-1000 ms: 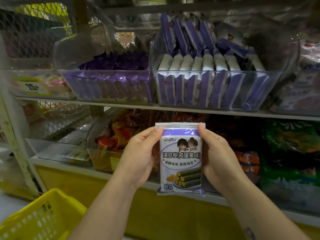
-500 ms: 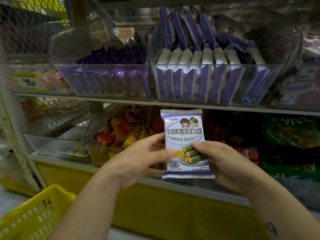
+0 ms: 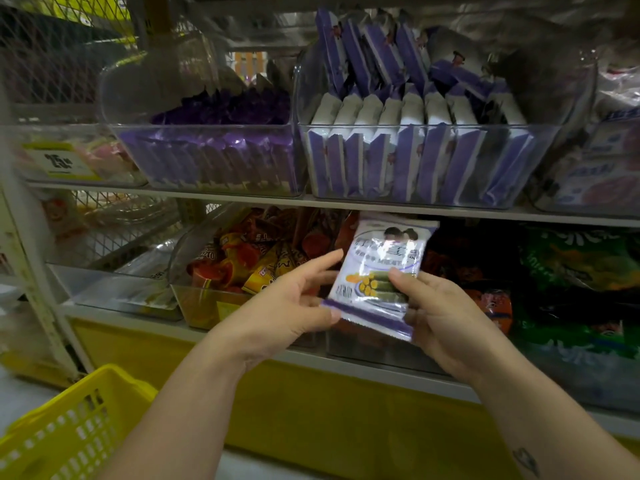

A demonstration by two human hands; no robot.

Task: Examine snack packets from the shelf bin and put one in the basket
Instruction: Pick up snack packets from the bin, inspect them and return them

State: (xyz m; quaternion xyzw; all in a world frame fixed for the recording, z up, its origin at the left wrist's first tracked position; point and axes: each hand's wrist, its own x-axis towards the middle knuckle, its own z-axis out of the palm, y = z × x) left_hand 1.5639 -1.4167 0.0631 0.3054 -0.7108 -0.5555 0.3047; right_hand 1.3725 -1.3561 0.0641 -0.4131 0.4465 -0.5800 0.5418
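Snack packet (image 3: 375,271): held in mid-air in front of the lower shelf (image 3: 349,363), just below the clear shelf bin (image 3: 429,126) of purple-and-white packets on the upper shelf. Its long axis runs near vertical. The top seal is uppermost and leans slightly to the right and away from the camera, and the purple bottom seal slants down to the right. The printed face is toward the camera, partly washed out by glare.

Right hand (image 3: 446,317): grip closed on the packet's lower right, thumb across the front, fingers behind.

Left hand (image 3: 287,303): grip open, fingers straight, tips at the packet's left edge, thumb by the lower left corner.

Yellow basket (image 3: 52,441): lower left, well apart from the packet.
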